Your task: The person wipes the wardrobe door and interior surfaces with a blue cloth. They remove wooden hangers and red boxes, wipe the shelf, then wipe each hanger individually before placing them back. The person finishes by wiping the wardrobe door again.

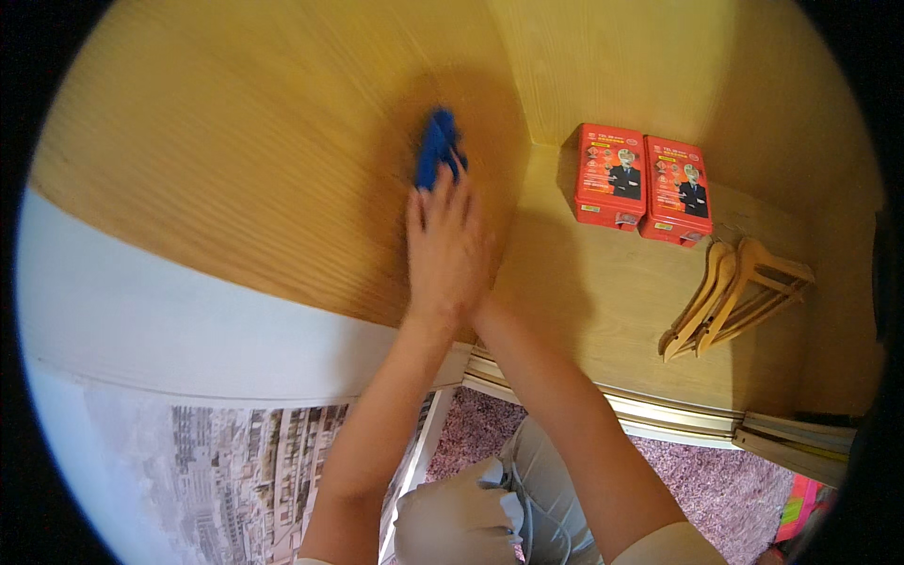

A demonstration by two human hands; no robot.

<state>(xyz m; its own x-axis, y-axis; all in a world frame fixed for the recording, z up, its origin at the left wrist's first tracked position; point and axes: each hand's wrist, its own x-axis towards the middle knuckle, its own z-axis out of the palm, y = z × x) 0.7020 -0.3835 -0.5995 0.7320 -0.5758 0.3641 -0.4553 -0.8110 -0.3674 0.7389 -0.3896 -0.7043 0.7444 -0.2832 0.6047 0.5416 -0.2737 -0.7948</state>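
Note:
A blue cloth (439, 147), bunched and slightly blurred, lies against the wood-grain side panel of a wardrobe (233, 141). My left hand (443, 258) is on top, and its fingertips overlap the lower end of the cloth and press it to the panel. Beneath it, my right hand (484, 258) is mostly covered; only its edge and wrist show on the right side. How the right fingers lie is hidden. Both forearms reach in from below and meet at the wrists.
Two red boxes (610, 176) with printing stand side by side on the wardrobe floor (551, 261). Several wooden hangers (734, 296) lie to their right. A sliding-door track (678, 417) edges the front. Below are a purplish carpet (713, 494) and a cityscape picture surface (247, 466).

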